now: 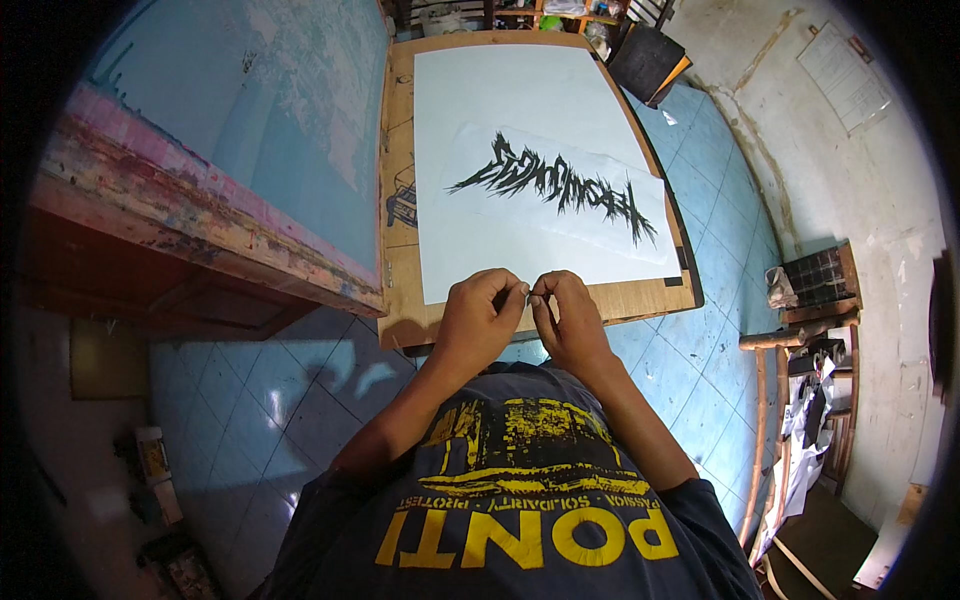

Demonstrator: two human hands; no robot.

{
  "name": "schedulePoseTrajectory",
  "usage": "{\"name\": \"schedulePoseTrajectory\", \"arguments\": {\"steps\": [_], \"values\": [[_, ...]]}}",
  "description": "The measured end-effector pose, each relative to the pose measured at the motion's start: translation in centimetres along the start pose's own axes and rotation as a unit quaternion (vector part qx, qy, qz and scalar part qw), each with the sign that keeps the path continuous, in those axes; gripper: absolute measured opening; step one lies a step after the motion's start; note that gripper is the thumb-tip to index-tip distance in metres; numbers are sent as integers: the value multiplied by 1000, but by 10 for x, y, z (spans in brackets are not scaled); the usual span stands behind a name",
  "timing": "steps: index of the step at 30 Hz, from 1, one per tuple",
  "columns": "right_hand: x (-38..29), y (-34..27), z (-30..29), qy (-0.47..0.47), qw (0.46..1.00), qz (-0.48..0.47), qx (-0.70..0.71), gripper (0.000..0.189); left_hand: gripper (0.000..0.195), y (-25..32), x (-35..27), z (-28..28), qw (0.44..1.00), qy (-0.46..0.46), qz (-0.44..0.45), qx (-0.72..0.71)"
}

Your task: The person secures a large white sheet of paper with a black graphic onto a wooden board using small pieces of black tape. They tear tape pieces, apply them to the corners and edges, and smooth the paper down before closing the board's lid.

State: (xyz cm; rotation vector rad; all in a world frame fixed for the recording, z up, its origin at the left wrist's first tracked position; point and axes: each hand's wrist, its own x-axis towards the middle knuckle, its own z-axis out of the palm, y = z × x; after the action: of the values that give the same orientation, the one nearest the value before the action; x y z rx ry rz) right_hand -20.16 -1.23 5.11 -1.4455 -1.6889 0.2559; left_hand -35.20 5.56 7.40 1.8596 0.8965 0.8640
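Observation:
My left hand [484, 313] and my right hand [570, 321] meet fingertip to fingertip above the near edge of a wooden drawing board [630, 300]. Between the pinched thumbs and forefingers is a small dark piece [531, 294], too small and covered to name. Beyond my hands, a large white paper sheet [480, 240] lies on the board. A smaller translucent sheet [525, 214] rests askew on top, with spiky black lettering [570, 184] showing on it. Pieces of black tape [674, 282] are at the board's near right corner.
On the left stands a paint-smeared table [300, 150] with a thick edge, right against the board. A black folder [649, 64] leans beyond the far right corner. A wooden chair or rack [795, 337] with papers stands by the right wall. Blue tiles [675, 360] cover the floor.

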Motion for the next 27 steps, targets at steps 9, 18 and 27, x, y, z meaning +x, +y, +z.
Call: {"name": "schedulePoseTrajectory", "arguments": {"steps": [9, 18, 27], "values": [[2, 3, 0, -5, 998, -40, -48, 25, 16, 5, -2, 4, 1000, 19, 22, -13], [-9, 3, 6, 8, 996, -78, -52, 34, 20, -16, 2, 10, 994, 45, -57, -80], [-125, 61, -27, -116, 986, 105, -61, 28, 20, -65, 14, -2, 936, 158, -164, -268]]}}
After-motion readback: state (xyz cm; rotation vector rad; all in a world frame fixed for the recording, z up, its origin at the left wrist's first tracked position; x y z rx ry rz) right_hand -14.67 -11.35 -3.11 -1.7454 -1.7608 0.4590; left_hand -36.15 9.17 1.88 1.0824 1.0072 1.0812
